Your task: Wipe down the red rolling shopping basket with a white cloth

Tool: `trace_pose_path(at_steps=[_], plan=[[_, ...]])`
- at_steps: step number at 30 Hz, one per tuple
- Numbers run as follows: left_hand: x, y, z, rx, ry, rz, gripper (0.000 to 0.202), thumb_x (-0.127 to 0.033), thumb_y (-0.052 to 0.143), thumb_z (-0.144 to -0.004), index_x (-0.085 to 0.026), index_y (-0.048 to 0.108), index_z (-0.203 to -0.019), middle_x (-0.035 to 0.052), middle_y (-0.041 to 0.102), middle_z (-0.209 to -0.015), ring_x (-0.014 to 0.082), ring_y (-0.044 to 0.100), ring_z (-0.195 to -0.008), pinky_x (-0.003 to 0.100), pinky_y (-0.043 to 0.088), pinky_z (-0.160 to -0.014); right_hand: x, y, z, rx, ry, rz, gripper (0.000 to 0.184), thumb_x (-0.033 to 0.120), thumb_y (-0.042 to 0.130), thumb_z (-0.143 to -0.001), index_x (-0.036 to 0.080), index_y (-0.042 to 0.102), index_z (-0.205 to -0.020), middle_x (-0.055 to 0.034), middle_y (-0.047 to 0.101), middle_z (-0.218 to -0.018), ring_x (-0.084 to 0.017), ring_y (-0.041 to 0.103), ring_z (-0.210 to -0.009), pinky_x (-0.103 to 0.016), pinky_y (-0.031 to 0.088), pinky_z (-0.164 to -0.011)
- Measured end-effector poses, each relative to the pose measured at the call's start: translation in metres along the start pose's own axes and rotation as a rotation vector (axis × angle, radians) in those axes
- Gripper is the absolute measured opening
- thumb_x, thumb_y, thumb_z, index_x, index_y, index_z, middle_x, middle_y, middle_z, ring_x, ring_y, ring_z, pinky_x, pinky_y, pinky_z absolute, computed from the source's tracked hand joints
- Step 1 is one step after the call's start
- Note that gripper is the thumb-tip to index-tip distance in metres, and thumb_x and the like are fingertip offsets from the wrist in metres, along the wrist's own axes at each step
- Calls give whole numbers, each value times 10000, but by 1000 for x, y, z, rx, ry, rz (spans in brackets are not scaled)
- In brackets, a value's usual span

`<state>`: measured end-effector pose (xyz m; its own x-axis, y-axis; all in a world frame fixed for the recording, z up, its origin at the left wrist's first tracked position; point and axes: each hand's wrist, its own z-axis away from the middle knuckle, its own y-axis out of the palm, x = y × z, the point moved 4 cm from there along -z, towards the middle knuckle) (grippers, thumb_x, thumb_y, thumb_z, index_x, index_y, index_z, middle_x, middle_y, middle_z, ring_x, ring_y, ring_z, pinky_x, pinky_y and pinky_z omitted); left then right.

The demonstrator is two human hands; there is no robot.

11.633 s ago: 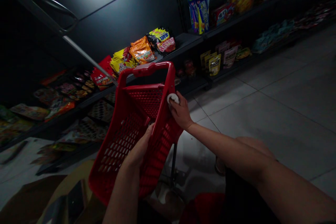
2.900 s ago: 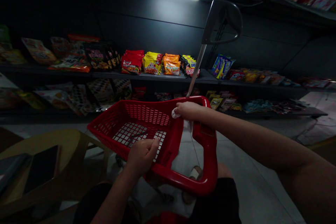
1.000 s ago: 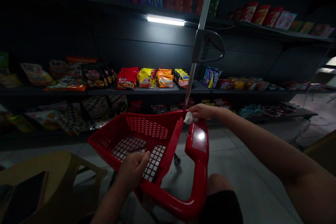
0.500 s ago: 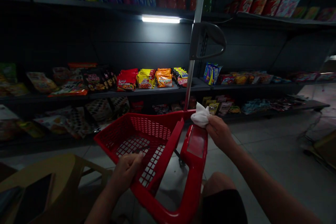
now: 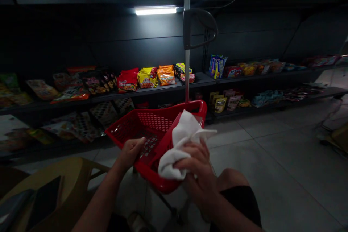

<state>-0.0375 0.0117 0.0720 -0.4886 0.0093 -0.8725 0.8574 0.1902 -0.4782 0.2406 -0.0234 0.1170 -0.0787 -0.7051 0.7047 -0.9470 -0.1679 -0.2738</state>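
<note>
Clutching a white cloth (image 5: 181,141) in a closed fist, the right hand (image 5: 197,170) presses it against the near side of a red basket (image 5: 174,106). The cloth looks soft and limp, easy to bunch anywhere; the plastic basket looks light and stiff, best taken by its rim. The left hand (image 5: 130,152) curls around the basket's edge, which hangs tilted above a tiled floor (image 5: 272,174). Ahead stand dark shelves (image 5: 152,88) of snack packets (image 5: 165,75).
</note>
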Motion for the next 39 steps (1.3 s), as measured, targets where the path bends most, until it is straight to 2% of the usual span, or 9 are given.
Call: trace_pose_path(at_steps=[3, 5, 7, 10, 13, 15, 21, 29, 39], plan=[[4, -6, -6, -5, 1, -43, 530, -592, 388, -882, -232, 306, -503, -55, 312, -462, 89, 278, -458, 243, 234, -460, -1, 6, 21, 55, -67, -58, 300, 192, 608, -827, 413, 752, -971, 21, 708, -1128, -254, 568, -1164, -525, 219, -1177], [2, -10, -8, 12, 14, -118, 541, -581, 374, -900, -223, 358, -494, -42, 362, -458, 102, 333, -461, 251, 276, -477, -28, -5, 17, -162, 4, -86, 209, 215, 662, -794, 354, 760, -916, -7, 697, -1147, -256, 572, -1161, -498, 306, -1140], [-9, -11, -8, 23, 36, -237, 543, -561, 370, -917, -200, 485, -527, -20, 469, -497, 123, 429, -500, 256, 341, -519, -64, -19, 7, -485, 210, -196, 210, 264, 683, -784, 295, 735, -985, -28, 678, -1178, -236, 574, -1163, -448, 381, -1098], [-40, -7, 3, -68, 143, -322, 471, -527, 395, -937, -178, 691, -824, 34, 687, -805, 170, 617, -753, 277, 473, -714, -100, -12, -10, -736, 528, -681, 405, 319, 643, -805, 273, 614, -1207, -6, 674, -1199, -178, 623, -1105, -376, 485, -1009], [-76, 13, 22, -158, 335, -148, 478, -484, 334, -990, -185, 595, -1257, 100, 628, -1274, 201, 597, -1148, 343, 468, -1000, -95, 22, -19, -699, 708, -1190, 397, 296, 628, -791, 236, 601, -1183, -2, 717, -1128, -159, 673, -1034, -345, 539, -963], [-90, 31, 31, -125, 416, -143, 496, -458, 306, -1013, -221, 478, -1413, 101, 496, -1469, 205, 469, -1347, 388, 359, -1146, -78, 43, -12, -692, 772, -1328, 354, 264, 622, -788, 211, 625, -1138, -15, 740, -1089, -160, 688, -1022, -331, 548, -969], [-90, 42, 27, -116, 385, -252, 595, -517, 253, -1019, -237, 310, -1541, 86, 324, -1614, 221, 251, -1504, 452, 187, -1241, -30, 89, 19, -531, 807, -1417, 339, 266, 648, -832, 250, 652, -1171, 8, 744, -1129, -163, 696, -1048, -324, 555, -973], [-86, 38, 25, -21, 332, -308, 652, -581, 232, -999, -230, 328, -1539, 83, 375, -1596, 238, 326, -1471, 460, 236, -1224, -47, 72, 4, -436, 1003, -1575, 309, 231, 568, -850, 176, 685, -1130, -25, 779, -975, -163, 719, -950, -310, 580, -905], [-83, 32, 28, 24, 324, -283, 647, -567, 257, -997, -232, 325, -1546, 98, 378, -1595, 262, 347, -1463, 488, 255, -1212, -18, 87, 49, -550, 860, -1470, 313, 247, 682, -848, 291, 674, -1158, 17, 737, -1152, -180, 677, -1116, -375, 529, -1043]])
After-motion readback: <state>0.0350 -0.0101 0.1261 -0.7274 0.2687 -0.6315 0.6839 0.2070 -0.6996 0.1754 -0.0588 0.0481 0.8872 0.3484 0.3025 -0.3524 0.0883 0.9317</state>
